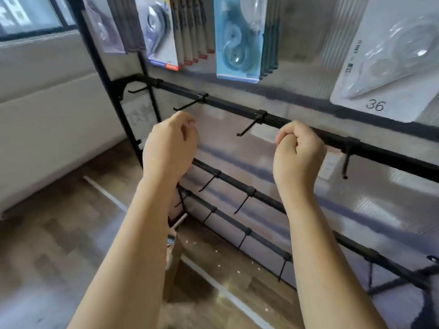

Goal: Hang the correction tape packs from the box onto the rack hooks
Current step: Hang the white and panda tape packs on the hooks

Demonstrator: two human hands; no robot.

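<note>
- Nearest the lens, two bare forearms rising from the bottom edge toward the black metal display rack (pixel 308 129).
- Left hand (pixel 169 148) just left of centre, fingers loosely curled, nothing in it, knuckles just below the tip of a black wire hook (pixel 187 105) at 11 o'clock from it.
- Right hand (pixel 298 150) just right of centre, curled into a fist, holding nothing, raised in front of the rack's middle crossbar; contact with the bar impossible to tell.
- Second bare black hook (pixel 249 125) jutting from that crossbar between the two hands, apart from both.
- Third bare hook (pixel 345 165) at 3 o'clock from the right hand, hanging downward from the bar.
- Two lower crossbars (pixel 237 184) at 6 o'clock from the hands, each with bare hooks.
- Hanging correction tape packs along the top edge: a light-blue card blister pack (pixel 238 41) at 12 o'clock, fronting a row of like packs; a red-and-blue card pack (pixel 160 32) at 11 o'clock; a grey pack (pixel 102 24) further left.
- Large white card blister pack marked "36" (pixel 389 58) at 2 o'clock, tilted, close to the lens.
- Translucent ribbed panel (pixel 356 210) behind the rack.
- Brown wood-pattern floor (pixel 59 245) at 7 o'clock, white wall (pixel 47 103) at 9 o'clock.
- Box not discernible.
</note>
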